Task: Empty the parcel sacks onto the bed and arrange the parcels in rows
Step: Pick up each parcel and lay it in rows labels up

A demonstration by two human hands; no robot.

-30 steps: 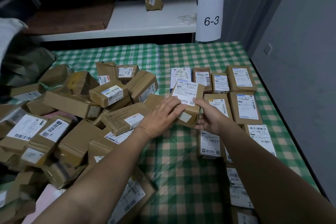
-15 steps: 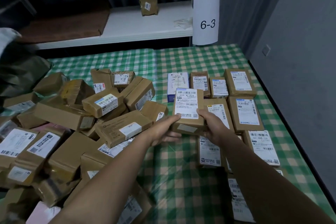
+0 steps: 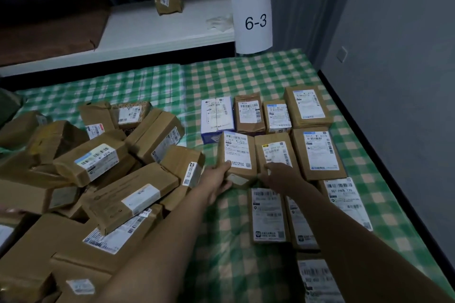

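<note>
We look down from head height onto a bed [image 3: 246, 74] covered in a green checked sheet. A brown labelled parcel [image 3: 236, 155] lies flat on it at the left end of the second row, just beside a parcel with a yellow-marked label [image 3: 275, 152]. Its long axis points away from the person, parallel to its neighbours, and it sits directly ahead of both hands. The left hand [image 3: 219, 177] grips its near left corner, thumb on top and fingers curled round the edge. The right hand [image 3: 279, 176] reaches to the near right corner, where the two parcels meet; we cannot tell whether it pinches the parcel or only touches it. A loose heap of unsorted parcels [image 3: 105, 179] lies to the left. The left hand is nearer to it, so we judge the next pick suits that hand.
</note>
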